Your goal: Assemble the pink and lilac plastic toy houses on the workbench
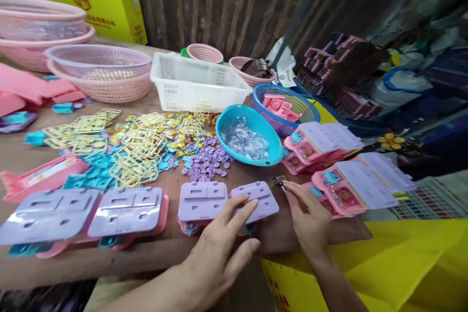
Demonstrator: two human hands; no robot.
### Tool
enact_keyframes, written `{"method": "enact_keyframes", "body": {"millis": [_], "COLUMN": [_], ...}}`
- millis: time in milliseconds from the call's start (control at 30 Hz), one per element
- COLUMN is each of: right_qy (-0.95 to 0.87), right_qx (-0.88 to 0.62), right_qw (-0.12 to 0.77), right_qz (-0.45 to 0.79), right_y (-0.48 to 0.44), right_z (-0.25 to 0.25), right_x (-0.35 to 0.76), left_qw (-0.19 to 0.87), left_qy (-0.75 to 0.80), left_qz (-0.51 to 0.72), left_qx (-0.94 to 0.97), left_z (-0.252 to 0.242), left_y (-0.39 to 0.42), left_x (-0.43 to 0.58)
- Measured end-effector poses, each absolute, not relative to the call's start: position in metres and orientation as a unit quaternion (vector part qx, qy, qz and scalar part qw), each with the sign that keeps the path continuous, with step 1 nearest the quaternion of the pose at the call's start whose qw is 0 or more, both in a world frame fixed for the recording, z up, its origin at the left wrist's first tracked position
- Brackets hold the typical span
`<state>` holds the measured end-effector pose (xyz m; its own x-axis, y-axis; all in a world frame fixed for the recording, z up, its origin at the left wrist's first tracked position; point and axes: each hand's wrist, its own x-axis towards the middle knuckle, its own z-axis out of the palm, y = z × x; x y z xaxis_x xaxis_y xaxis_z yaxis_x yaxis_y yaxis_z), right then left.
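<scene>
My left hand (223, 241) is open, fingers stretched over two pink toy cases with purple lids. Its fingertips rest at the right lid (261, 200), while the left lid (203, 202) lies beside its index finger. To the right, my right hand (309, 217) has thumb and fingers pinched at a small shiny metal piece (280, 181) low over the table; its exact kind is too small to make out. Behind that hand stand pink cases with raised purple lids (378, 178). Two more purple-lidded cases (126, 209) lie to the left.
Purple discs (208, 161), cream plastic frames (141, 146) and turquoise parts (93, 170) are heaped mid-table. A turquoise basin (224, 129) holds clear pieces. Behind stand a white basket (201, 95), a blue basket (310, 109) and pink baskets (109, 90). Yellow board (413, 248) lies at right.
</scene>
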<state>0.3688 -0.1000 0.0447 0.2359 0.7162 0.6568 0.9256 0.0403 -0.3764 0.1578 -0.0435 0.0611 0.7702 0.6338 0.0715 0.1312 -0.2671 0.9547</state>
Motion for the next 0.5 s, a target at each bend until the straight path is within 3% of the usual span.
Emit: {"method": "enact_keyframes", "body": {"millis": [100, 167, 267, 500], "right_qy": [-0.731, -0.817, -0.829, -0.769], "right_qx": [-0.556, -0.458, -0.454, -0.462], "right_qw": [0.388, 0.35, 0.323, 0.401], "right_qz": [-0.076, -0.012, 0.057, 0.186], "right_y": [-0.114, -0.117, -0.11, -0.091], "right_z": [0.068, 0.071, 0.062, 0.046], "right_x": [0.315, 0.279, 0.238, 0.186], "left_qw": [0.844, 0.919, 0.913, 0.883], "left_qy": [0.292, 0.303, 0.307, 0.319], "left_qz": [0.209, 0.205, 0.262, 0.329], "left_qx": [0.398, 0.144, -0.053, -0.101], "left_z": [0.074, 0.076, 0.07, 0.051], "left_y": [-0.058, -0.062, -0.06, -0.06], "left_x": [0.142, 0.131, 0.109, 0.054]}}
